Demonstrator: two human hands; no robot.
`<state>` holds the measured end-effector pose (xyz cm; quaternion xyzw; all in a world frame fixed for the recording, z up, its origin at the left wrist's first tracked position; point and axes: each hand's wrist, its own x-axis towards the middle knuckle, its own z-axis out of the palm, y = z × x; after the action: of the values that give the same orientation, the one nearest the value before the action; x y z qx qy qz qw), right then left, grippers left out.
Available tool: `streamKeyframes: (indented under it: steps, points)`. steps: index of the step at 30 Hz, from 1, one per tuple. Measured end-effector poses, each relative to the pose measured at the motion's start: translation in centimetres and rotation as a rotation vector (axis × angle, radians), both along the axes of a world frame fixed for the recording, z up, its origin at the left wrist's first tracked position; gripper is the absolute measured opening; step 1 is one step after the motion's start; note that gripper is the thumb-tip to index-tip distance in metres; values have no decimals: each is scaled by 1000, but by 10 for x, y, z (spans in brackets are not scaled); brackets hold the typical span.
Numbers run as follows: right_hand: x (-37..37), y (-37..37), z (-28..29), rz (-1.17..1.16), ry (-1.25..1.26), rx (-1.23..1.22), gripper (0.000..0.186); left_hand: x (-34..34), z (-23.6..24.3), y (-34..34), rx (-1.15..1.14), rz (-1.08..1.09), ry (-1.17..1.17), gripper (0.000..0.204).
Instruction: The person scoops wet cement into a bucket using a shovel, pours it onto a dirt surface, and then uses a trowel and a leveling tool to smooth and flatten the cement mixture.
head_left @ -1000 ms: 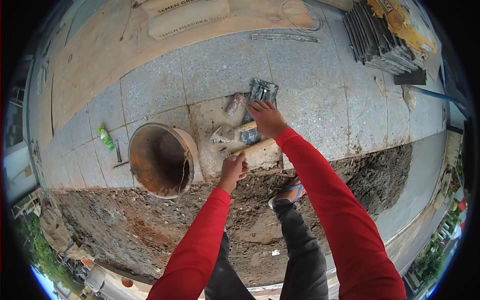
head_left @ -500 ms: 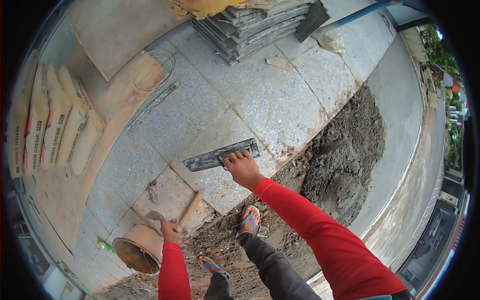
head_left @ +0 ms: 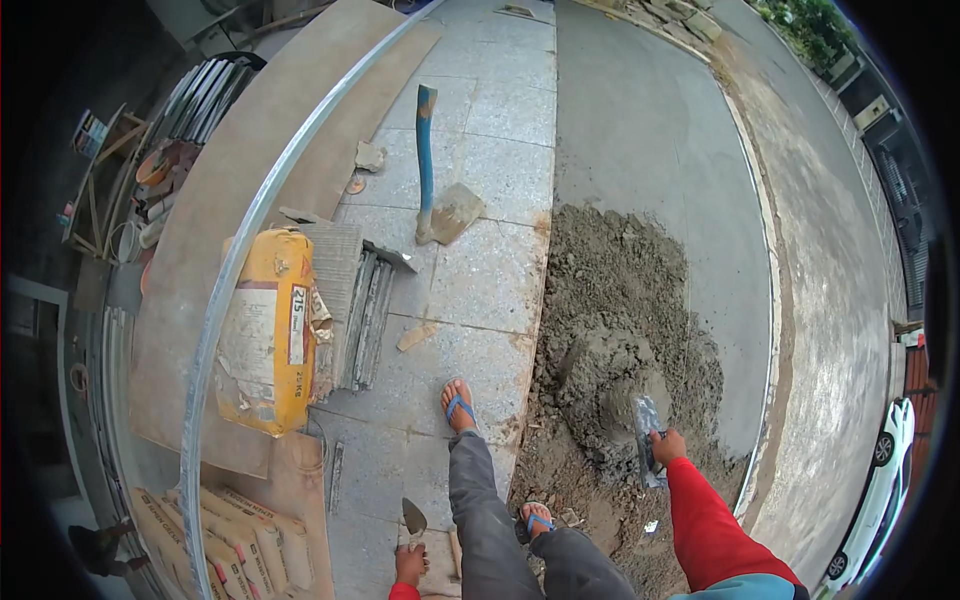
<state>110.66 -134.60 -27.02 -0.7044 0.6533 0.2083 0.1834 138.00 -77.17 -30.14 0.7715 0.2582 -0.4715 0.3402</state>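
My right hand (head_left: 668, 447) grips a flat rectangular plastering trowel (head_left: 650, 415), tilted with its far end against the grey wet mortar heap (head_left: 610, 345). The trowel's grip is mostly hidden by my fingers. Low in the picture, my left hand (head_left: 411, 566) is closed on a small pointed trowel (head_left: 414, 516), its blade sticking out beyond the fingers above the paving. A wooden handle (head_left: 456, 553) shows between that hand and my leg; what it belongs to is hidden.
My sandalled feet straddle the paving edge. Left are a yellow sack (head_left: 265, 335), stacked grey tiles (head_left: 365, 320) and paper sacks (head_left: 240, 545). A long metal bar (head_left: 213, 310) arcs past them. A blue-handled tool (head_left: 426, 170) lies ahead; smooth grey concrete (head_left: 725, 290) borders the heap.
My view has turned toward the mortar. The plastering trowel in my right hand has gone from over the paving to the heap. My left hand still holds the pointed trowel.
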Motion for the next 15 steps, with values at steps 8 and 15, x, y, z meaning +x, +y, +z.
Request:
streamKeyframes:
  steps: [8, 15]
  points:
    - [27, 34, 44, -544, 18, 1, 64, 271, -29, -202, 106, -729, -263, 34]
    - [18, 84, -53, -1006, -222, -233, 59, 350, -16, -477, -198, -1077, -399, 42]
